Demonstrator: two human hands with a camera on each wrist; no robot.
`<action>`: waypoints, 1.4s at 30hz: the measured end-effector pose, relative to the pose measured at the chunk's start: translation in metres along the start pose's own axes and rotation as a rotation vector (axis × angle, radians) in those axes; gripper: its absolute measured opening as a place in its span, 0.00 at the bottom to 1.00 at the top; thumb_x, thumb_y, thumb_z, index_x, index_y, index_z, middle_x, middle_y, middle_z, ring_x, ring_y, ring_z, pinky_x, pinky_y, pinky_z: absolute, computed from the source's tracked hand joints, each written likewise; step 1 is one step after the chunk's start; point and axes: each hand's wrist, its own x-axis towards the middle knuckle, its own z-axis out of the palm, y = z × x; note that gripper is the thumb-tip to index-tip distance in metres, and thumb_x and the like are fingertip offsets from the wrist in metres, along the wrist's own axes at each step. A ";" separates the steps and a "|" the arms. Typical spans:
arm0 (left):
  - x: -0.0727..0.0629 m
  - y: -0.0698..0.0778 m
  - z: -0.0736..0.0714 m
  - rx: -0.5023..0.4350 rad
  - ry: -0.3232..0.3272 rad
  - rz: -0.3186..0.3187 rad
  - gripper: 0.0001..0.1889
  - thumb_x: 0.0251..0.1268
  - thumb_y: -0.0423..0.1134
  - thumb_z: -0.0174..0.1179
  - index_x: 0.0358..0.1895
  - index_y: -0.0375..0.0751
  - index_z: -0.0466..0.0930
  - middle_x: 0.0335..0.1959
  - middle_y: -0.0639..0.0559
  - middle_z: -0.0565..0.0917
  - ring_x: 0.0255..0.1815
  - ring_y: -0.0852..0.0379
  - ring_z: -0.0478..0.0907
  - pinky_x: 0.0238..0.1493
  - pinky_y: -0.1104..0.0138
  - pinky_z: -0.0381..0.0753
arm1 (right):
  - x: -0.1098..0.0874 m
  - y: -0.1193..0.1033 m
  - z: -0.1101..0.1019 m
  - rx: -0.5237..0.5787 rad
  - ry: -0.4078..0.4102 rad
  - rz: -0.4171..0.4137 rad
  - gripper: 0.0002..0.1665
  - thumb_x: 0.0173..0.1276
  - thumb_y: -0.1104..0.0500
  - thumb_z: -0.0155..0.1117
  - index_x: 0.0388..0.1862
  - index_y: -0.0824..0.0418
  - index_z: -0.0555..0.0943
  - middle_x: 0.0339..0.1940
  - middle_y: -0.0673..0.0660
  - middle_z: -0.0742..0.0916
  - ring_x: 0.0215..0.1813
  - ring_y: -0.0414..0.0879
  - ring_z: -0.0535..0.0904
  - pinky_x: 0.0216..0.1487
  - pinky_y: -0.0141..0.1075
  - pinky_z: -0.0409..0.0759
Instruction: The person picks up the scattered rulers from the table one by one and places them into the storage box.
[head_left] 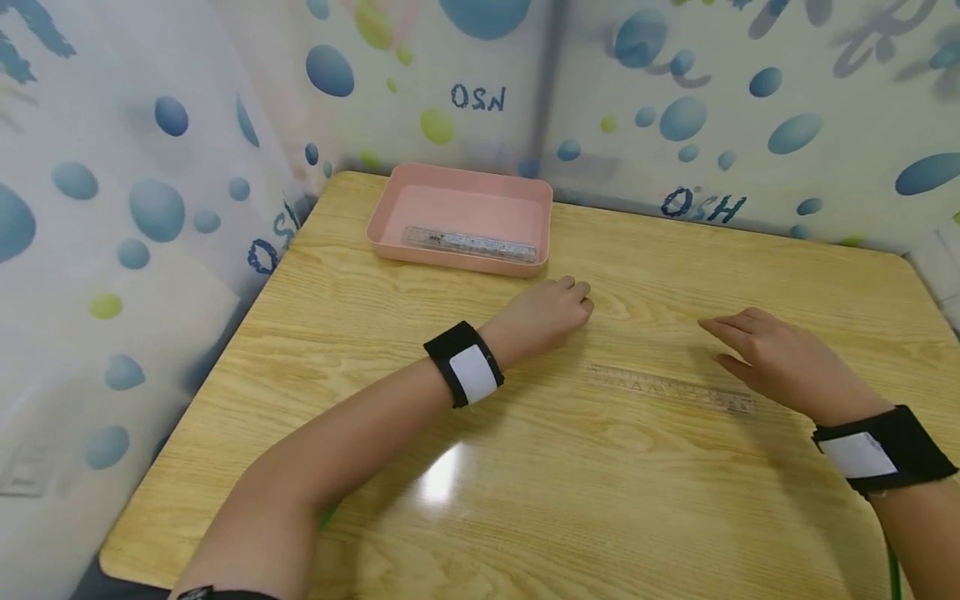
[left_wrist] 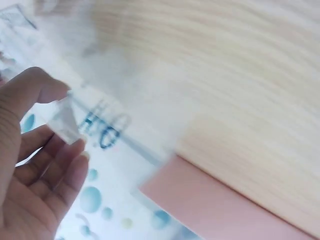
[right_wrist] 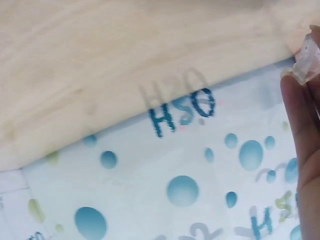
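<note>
In the left wrist view, my left hand [head_left: 543, 321] pinches the end of a clear ruler [left_wrist: 65, 122] between thumb and fingers. My right hand [head_left: 787, 362], across from it, pinches a clear plastic ruler end [right_wrist: 309, 62] at the edge of the right wrist view. Both hands are above the wooden table. The span between them is nearly invisible in the head view. Against the tabletop, between and slightly in front of the hands, shows a clear ruler shape with printed marks [head_left: 671, 387].
Behind my left hand, a shallow pink tray [head_left: 465, 175] stands near the table's back edge. Clear rulers with dark markings [head_left: 472, 243] lie along its near side. A wall covering printed with blue bubbles [head_left: 682, 118] borders the wooden table [head_left: 525, 508] at the back and left.
</note>
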 end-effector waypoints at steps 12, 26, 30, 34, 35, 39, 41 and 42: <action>-0.052 -0.080 -0.029 -0.310 0.014 -0.251 0.16 0.68 0.37 0.70 0.56 0.36 0.84 0.50 0.41 0.84 0.51 0.45 0.82 0.52 0.57 0.84 | 0.099 -0.018 -0.021 0.163 -0.145 0.095 0.36 0.67 0.66 0.74 0.73 0.67 0.74 0.59 0.70 0.87 0.58 0.64 0.85 0.57 0.58 0.84; -0.080 -0.171 -0.038 -0.444 -0.147 -0.448 0.23 0.65 0.31 0.71 0.62 0.29 0.82 0.64 0.36 0.83 0.69 0.40 0.78 0.71 0.50 0.77 | 0.209 -0.022 0.006 0.283 -0.174 0.054 0.29 0.71 0.63 0.71 0.69 0.68 0.78 0.64 0.68 0.84 0.64 0.63 0.82 0.64 0.56 0.81; -0.083 -0.184 -0.031 -0.509 -0.192 -0.491 0.24 0.67 0.29 0.69 0.65 0.28 0.79 0.67 0.34 0.80 0.70 0.38 0.75 0.72 0.48 0.75 | 0.229 -0.027 0.008 0.271 -0.210 0.048 0.27 0.71 0.63 0.71 0.67 0.68 0.79 0.63 0.68 0.86 0.62 0.62 0.84 0.64 0.54 0.82; -0.088 -0.191 -0.027 -0.502 -0.197 -0.504 0.23 0.66 0.28 0.69 0.63 0.26 0.80 0.65 0.32 0.81 0.67 0.36 0.77 0.70 0.48 0.77 | 0.245 -0.035 0.009 0.257 -0.258 0.060 0.26 0.71 0.62 0.71 0.66 0.69 0.80 0.62 0.67 0.86 0.63 0.61 0.84 0.65 0.53 0.81; -0.089 -0.192 -0.026 -0.490 -0.203 -0.512 0.23 0.66 0.28 0.69 0.63 0.26 0.80 0.65 0.32 0.81 0.67 0.36 0.78 0.70 0.48 0.77 | 0.249 -0.037 0.010 0.259 -0.269 0.064 0.26 0.71 0.62 0.71 0.66 0.69 0.80 0.62 0.67 0.86 0.63 0.61 0.83 0.66 0.53 0.81; -0.091 -0.195 -0.022 -0.428 -0.232 -0.534 0.20 0.67 0.29 0.69 0.60 0.27 0.82 0.61 0.33 0.83 0.63 0.39 0.81 0.67 0.48 0.78 | 0.260 -0.044 0.012 0.278 -0.313 0.091 0.27 0.71 0.63 0.71 0.67 0.69 0.79 0.64 0.67 0.85 0.65 0.61 0.82 0.68 0.52 0.80; -0.090 -0.195 -0.019 -0.407 -0.241 -0.546 0.18 0.66 0.29 0.69 0.58 0.29 0.83 0.59 0.34 0.85 0.59 0.41 0.82 0.65 0.49 0.79 | 0.264 -0.046 0.015 0.277 -0.332 0.101 0.28 0.70 0.63 0.72 0.67 0.68 0.80 0.63 0.66 0.86 0.64 0.60 0.83 0.68 0.52 0.80; -0.090 -0.194 -0.018 -0.396 -0.246 -0.549 0.17 0.66 0.28 0.69 0.57 0.29 0.84 0.59 0.35 0.85 0.58 0.41 0.83 0.65 0.49 0.80 | 0.266 -0.047 0.016 0.276 -0.342 0.107 0.28 0.70 0.63 0.73 0.66 0.68 0.80 0.63 0.66 0.86 0.64 0.60 0.83 0.68 0.52 0.80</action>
